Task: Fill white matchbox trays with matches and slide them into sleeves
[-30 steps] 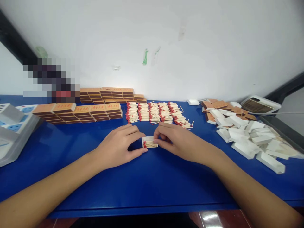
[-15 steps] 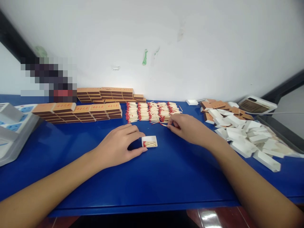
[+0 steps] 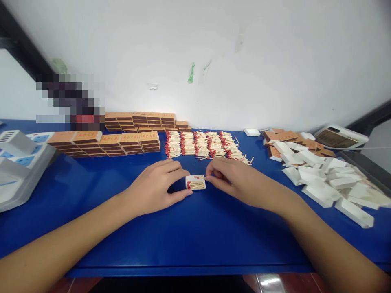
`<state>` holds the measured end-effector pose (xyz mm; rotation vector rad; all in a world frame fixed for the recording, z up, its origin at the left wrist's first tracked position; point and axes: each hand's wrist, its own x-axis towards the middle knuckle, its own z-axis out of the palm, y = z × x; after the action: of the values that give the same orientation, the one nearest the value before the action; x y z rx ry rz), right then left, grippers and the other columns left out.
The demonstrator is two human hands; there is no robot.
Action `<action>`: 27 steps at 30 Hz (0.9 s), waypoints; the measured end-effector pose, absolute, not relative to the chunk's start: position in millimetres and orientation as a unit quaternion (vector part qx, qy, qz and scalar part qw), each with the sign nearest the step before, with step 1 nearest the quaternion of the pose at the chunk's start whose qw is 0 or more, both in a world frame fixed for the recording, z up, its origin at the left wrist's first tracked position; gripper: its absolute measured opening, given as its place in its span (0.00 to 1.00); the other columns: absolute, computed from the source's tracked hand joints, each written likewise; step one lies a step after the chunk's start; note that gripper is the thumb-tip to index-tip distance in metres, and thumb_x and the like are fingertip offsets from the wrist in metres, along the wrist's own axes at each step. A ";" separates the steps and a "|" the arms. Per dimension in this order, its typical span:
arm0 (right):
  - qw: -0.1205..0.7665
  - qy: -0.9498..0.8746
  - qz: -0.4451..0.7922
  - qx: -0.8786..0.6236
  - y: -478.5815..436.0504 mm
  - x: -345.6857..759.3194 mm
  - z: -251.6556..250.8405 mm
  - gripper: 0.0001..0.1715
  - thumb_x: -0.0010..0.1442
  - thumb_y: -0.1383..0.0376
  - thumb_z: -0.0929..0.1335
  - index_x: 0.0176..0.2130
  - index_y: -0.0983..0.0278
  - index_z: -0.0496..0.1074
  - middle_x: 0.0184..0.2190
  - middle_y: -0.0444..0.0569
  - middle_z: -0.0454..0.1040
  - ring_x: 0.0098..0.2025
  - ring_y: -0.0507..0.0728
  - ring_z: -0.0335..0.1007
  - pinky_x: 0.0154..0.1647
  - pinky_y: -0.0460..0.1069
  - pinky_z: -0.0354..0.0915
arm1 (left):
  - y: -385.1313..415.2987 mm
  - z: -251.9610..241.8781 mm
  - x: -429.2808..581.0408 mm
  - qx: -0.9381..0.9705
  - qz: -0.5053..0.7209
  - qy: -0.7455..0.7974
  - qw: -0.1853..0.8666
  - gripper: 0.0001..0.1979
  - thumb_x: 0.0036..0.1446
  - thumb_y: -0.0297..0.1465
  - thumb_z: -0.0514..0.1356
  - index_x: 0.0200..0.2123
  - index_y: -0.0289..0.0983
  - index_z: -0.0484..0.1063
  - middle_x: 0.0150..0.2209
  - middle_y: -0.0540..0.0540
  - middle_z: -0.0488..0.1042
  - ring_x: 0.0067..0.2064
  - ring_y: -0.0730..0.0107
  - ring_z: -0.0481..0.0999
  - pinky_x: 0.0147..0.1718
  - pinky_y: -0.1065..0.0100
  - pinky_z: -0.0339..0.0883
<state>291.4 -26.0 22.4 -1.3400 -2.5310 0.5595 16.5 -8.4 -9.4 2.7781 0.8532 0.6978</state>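
A small white matchbox tray (image 3: pixel 191 178) lies on the blue table, open side up, with red-tipped matchsticks (image 3: pixel 197 186) along its near side. My left hand (image 3: pixel 159 183) grips the tray's left end between thumb and fingers. At the tray's right end, my right hand (image 3: pixel 230 177) is closed in a pinch on matchsticks, whose red heads (image 3: pixel 196 177) show over the tray's far half. The pinched ends are hidden by my fingertips. Just beyond my hands, loose matchsticks (image 3: pixel 201 144) lie in several side-by-side piles with their heads to the left.
Stacked orange-and-brown matchboxes (image 3: pixel 110 140) stand at the left, with more (image 3: pixel 152 119) against the wall. Empty white trays (image 3: pixel 317 179) and orange sleeves (image 3: pixel 284 136) are heaped at the right near a phone (image 3: pixel 339 136). A white power strip (image 3: pixel 39 162) sits far left.
My right hand has moved from the matchstick piles toward me and left to the tray, bringing matchsticks over it. My left hand still holds the tray. The view has shifted slightly.
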 end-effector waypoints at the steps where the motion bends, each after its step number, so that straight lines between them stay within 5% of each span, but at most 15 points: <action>1: 0.111 -0.867 0.193 -0.446 -28.3 288.0 21.2 0.07 0.76 0.64 0.65 0.43 0.61 0.71 0.40 0.47 0.76 0.37 0.55 0.71 0.37 0.49 0.61 | -8.5 -9.8 16.6 0.927 0.234 0.283 0.075 0.16 0.69 0.39 0.66 0.52 0.35 0.79 0.41 0.44 0.79 0.43 0.60 0.78 0.44 0.59 0.74; 8: 0.073 -0.881 0.168 -0.436 -31.4 277.5 15.9 0.07 0.77 0.66 0.63 0.44 0.62 0.69 0.43 0.50 0.76 0.38 0.57 0.74 0.39 0.51 0.64 | -6.2 -12.5 16.7 0.929 0.234 0.280 0.066 0.16 0.69 0.40 0.66 0.53 0.34 0.79 0.42 0.43 0.79 0.44 0.59 0.78 0.45 0.58 0.74; 15: 0.139 -0.869 0.180 -0.440 -34.1 273.0 16.9 0.07 0.77 0.65 0.63 0.44 0.61 0.69 0.44 0.51 0.78 0.37 0.56 0.73 0.38 0.51 0.64 | -6.6 -11.9 16.7 0.929 0.231 0.281 0.066 0.16 0.69 0.39 0.67 0.51 0.34 0.79 0.42 0.43 0.79 0.44 0.59 0.79 0.45 0.58 0.74; 20: 0.159 -0.871 0.173 -0.432 -28.0 275.4 14.3 0.07 0.72 0.68 0.66 0.40 0.61 0.73 0.37 0.48 0.76 0.34 0.55 0.71 0.35 0.50 0.61 | -8.1 -10.6 16.7 0.926 0.234 0.287 0.074 0.16 0.68 0.40 0.67 0.52 0.35 0.78 0.42 0.43 0.79 0.45 0.58 0.79 0.45 0.59 0.75; 27: 0.173 -0.858 0.066 -0.480 0.1 291.6 -2.4 0.12 0.74 0.67 0.65 0.53 0.64 0.76 0.41 0.53 0.78 0.40 0.60 0.73 0.41 0.52 0.62 | -10.5 -8.9 17.1 0.928 0.228 0.283 0.079 0.16 0.69 0.39 0.66 0.53 0.35 0.78 0.42 0.43 0.79 0.45 0.58 0.79 0.45 0.59 0.75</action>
<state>291.6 0.1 -2.4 -1.3609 -2.4327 0.1867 17.1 -10.5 -8.9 2.7783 0.8454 0.6812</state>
